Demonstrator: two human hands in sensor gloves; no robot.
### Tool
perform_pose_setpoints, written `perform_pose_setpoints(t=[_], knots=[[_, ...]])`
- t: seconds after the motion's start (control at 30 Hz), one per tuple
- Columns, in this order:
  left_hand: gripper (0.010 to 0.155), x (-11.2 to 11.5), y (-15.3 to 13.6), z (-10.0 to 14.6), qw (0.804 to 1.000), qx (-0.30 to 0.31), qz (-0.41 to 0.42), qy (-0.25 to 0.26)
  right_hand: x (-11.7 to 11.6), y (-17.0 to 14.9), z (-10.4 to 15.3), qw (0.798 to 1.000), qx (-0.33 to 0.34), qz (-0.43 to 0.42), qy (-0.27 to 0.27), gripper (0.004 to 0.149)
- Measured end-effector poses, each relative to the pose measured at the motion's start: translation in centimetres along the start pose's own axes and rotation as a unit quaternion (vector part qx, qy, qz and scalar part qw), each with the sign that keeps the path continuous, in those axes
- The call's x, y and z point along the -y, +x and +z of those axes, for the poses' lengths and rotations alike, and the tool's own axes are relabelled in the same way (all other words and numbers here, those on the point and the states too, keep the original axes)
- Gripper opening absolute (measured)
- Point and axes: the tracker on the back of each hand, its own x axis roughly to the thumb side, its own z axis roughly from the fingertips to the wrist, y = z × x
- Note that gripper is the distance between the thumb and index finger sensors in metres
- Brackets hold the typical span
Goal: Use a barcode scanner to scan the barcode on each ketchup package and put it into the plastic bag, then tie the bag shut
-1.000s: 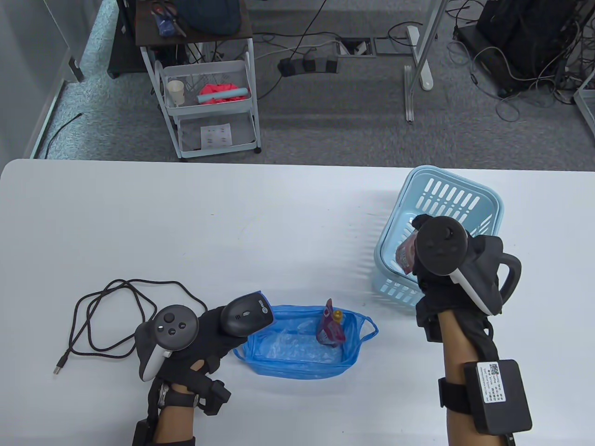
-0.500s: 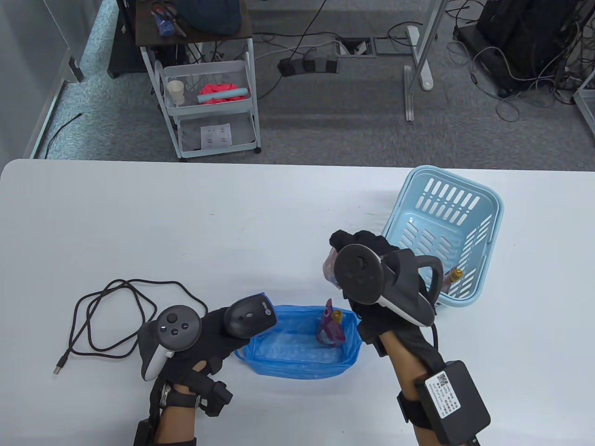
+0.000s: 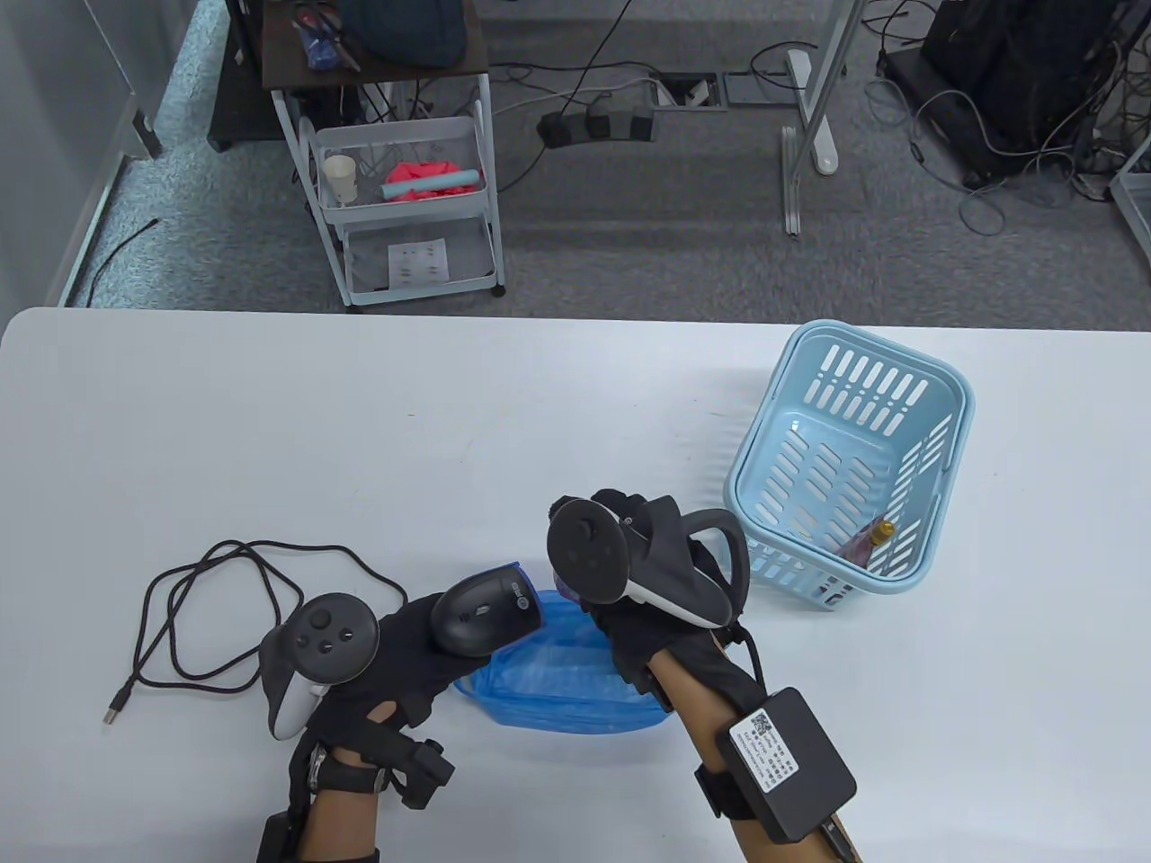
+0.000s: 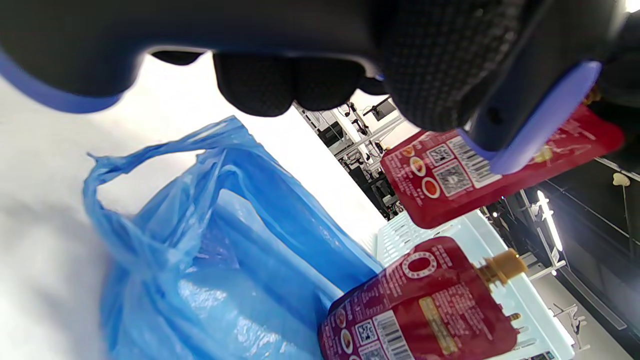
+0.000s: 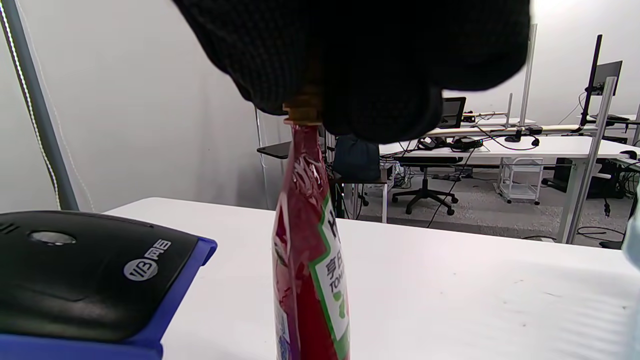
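Right hand now beside scanner, fingers pinching half-hidden ketchup package by spout.

We are in an office-style lab: grey carpet strewn with black cables, white desks with monitors, a black swivel chair.

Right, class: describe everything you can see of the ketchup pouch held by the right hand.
The pouch is a flat, glossy red plastic sachet with a tan screw spout at the top. It hangs upright and edge-on in the right wrist view, where the right hand pinches it by the spout. One face carries a white and green label; the other shows a barcode and QR codes, turned toward the scanner. It hangs above the blue bag, touching nothing else.
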Motion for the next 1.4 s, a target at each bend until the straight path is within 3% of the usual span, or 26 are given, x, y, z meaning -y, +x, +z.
perform_pose_setpoints(t=[0.73, 1.4], knots=[[0.047, 1.4, -0.2, -0.6, 0.998, -0.018, -0.048, -0.022, -2.2, 0.9, -1.0, 1.000, 0.002, 0.009, 0.030, 0.042], [0.048, 0.0, -0.6, -0.1, 0.999, -0.024, -0.039, 0.014, -1.9, 0.7, 0.1, 1.000, 0.001, -0.001, 0.031, 0.044]])
